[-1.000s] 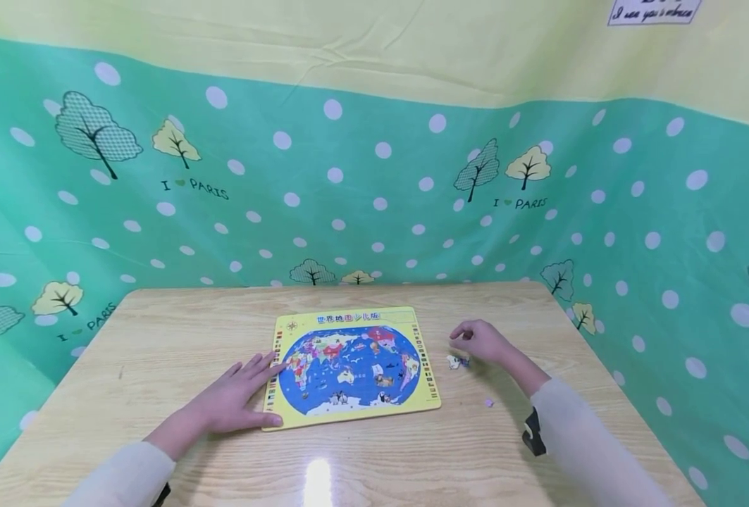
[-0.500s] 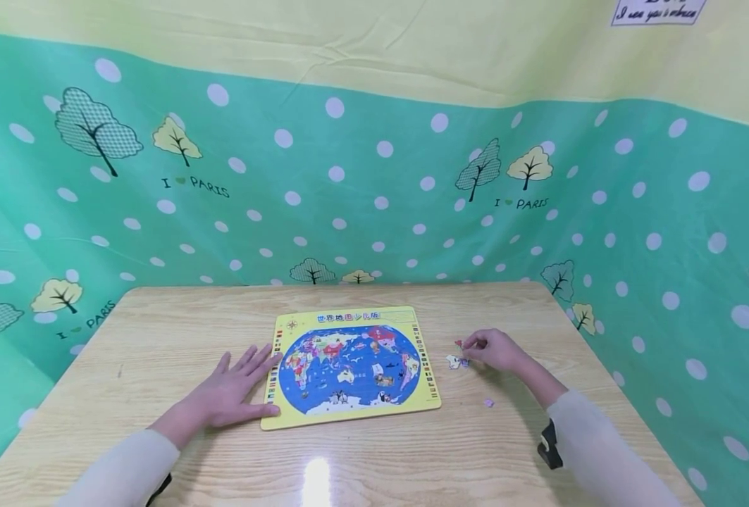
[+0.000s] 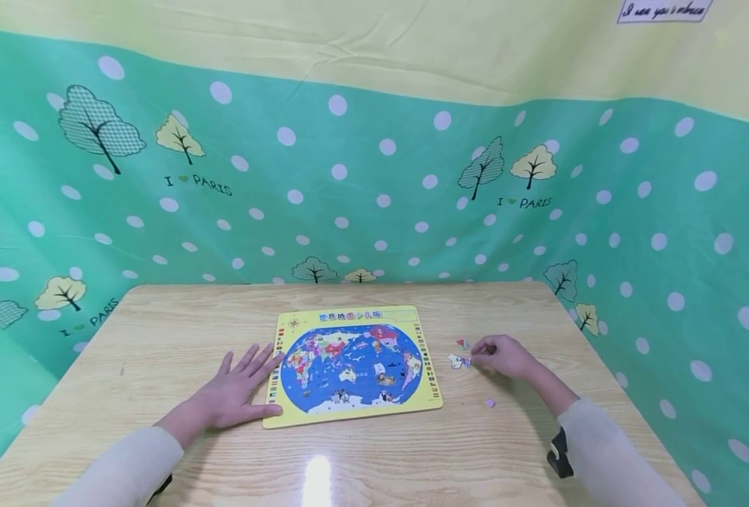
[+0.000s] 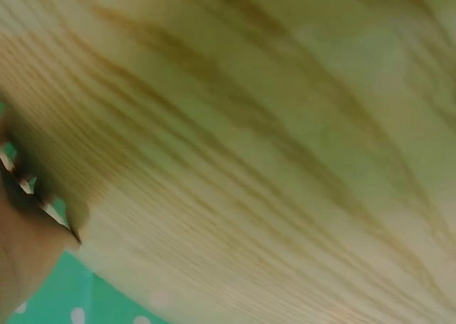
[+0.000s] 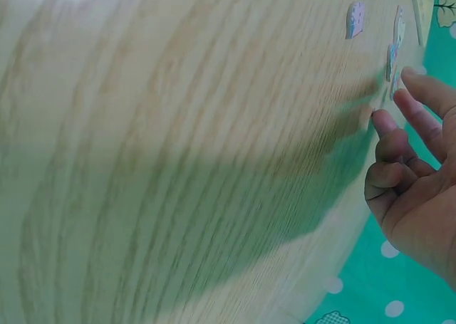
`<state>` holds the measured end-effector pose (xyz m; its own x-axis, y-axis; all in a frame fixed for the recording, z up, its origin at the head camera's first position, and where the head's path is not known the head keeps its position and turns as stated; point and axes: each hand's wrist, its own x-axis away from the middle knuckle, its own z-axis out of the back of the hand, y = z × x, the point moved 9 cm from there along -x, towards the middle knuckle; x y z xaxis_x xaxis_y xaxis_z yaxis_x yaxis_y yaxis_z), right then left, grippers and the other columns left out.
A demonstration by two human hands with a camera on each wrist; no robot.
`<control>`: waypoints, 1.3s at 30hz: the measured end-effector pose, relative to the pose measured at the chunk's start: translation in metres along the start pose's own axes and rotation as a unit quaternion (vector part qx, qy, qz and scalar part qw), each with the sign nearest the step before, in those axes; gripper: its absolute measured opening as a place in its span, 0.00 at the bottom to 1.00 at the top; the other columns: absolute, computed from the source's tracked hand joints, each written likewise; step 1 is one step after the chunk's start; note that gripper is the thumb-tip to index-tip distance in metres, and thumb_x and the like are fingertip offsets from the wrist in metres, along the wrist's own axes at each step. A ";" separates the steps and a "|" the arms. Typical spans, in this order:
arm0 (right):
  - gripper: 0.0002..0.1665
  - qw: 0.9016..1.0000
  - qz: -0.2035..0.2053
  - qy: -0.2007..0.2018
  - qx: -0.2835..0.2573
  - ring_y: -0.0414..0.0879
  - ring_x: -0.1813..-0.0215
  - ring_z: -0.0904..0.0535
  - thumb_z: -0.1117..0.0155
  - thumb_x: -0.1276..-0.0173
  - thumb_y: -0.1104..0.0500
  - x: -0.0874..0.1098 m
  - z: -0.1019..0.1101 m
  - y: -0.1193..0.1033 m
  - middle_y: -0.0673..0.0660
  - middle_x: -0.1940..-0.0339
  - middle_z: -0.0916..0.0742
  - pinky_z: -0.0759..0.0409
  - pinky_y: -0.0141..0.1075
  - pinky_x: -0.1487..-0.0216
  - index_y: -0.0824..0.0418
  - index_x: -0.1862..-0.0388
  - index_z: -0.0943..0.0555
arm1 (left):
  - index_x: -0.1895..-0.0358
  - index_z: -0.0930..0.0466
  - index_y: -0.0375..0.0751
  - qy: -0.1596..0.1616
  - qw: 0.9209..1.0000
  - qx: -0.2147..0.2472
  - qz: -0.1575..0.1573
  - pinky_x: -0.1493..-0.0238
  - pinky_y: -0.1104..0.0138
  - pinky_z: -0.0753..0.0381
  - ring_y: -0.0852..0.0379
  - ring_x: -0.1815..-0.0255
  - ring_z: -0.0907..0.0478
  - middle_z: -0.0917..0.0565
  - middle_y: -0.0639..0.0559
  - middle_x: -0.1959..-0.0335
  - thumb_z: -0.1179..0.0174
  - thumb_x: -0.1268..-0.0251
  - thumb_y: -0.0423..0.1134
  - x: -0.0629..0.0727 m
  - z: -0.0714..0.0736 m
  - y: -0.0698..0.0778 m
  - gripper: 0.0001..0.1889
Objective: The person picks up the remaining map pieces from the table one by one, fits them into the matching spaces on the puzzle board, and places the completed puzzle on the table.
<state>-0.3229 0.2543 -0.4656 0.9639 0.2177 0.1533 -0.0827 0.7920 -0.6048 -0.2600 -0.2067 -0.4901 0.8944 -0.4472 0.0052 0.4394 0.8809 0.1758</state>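
Note:
In the head view a yellow-bordered world map puzzle board lies flat on the table. My left hand rests at its left edge, fingers spread, the thumb over the lower left corner. Right of the board lie small loose puzzle pieces: a red one, a white one with a bluish-purple one against it, and a pale purple one nearer me. My right hand is beside the bluish-purple piece, fingertips low. The right wrist view shows its foremost fingers extended and apart, others bent; no piece is visibly gripped.
The wooden table carries the board and pieces. A green dotted curtain with tree prints hangs behind and along both sides. Mostly bare wood grain fills the left wrist view, with part of the hand at its left edge.
My right hand has lowered and shifted right and toward me, from above the pieces to beside them. The red piece has come into sight. The left hand stays at the board's edge.

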 end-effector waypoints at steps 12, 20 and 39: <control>0.14 1.000 -0.010 0.003 0.011 0.43 0.73 0.31 0.34 0.40 0.56 0.006 0.000 0.004 0.53 0.74 0.23 0.30 0.30 0.77 0.61 0.57 0.18 | 0.25 0.53 0.51 0.005 1.000 0.002 -0.005 0.31 0.34 0.62 0.38 0.24 0.58 0.53 0.45 0.23 0.53 0.44 0.73 -0.001 0.001 0.003 0.47; 0.14 1.000 -0.008 0.013 0.002 0.42 0.74 0.30 0.34 0.39 0.56 0.007 -0.001 0.003 0.53 0.73 0.23 0.30 0.29 0.78 0.62 0.57 0.18 | 0.25 0.53 0.51 0.006 1.000 0.005 -0.004 0.31 0.34 0.64 0.38 0.24 0.59 0.53 0.46 0.23 0.52 0.44 0.72 0.000 0.000 0.002 0.47; 0.13 1.000 0.000 -0.012 0.014 0.41 0.74 0.31 0.32 0.41 0.56 0.021 0.001 0.004 0.52 0.75 0.23 0.31 0.28 0.77 0.61 0.59 0.18 | 0.25 0.54 0.52 0.002 1.000 0.011 0.004 0.31 0.35 0.65 0.38 0.24 0.60 0.54 0.46 0.23 0.53 0.44 0.73 0.002 -0.001 0.000 0.48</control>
<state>-0.3030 0.2625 -0.4644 0.9577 0.2305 0.1722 -0.0899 0.8082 -0.5819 -0.2583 -0.2070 -0.4912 0.8979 -0.4403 0.0023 0.4313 0.8805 0.1966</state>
